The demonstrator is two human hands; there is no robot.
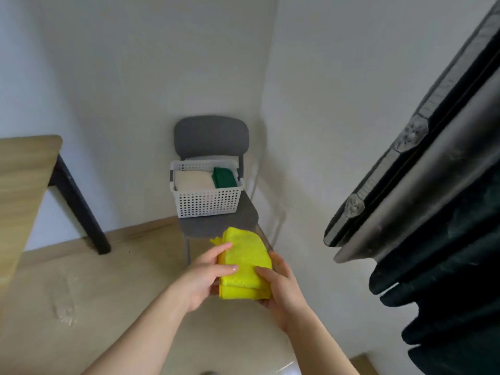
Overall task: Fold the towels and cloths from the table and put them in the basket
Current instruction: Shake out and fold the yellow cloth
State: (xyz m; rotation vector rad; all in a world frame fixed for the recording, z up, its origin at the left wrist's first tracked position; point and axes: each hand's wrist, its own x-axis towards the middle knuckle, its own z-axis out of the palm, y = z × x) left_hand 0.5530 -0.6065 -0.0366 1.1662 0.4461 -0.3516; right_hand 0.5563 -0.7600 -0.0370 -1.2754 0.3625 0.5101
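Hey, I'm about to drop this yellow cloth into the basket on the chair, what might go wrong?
1. A loose corner already sticks out at the far end of the yellow cloth, gripped by the left hand and right hand, so the fold may open on release.
2. The white towel and green cloth seem to cover the basket floor, so it would likely sit on top and might slide.

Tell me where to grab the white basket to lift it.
Probably grip the white basket by its left and right end rims, coming from the sides: it sits upright and the grey chair back blocks the rear.
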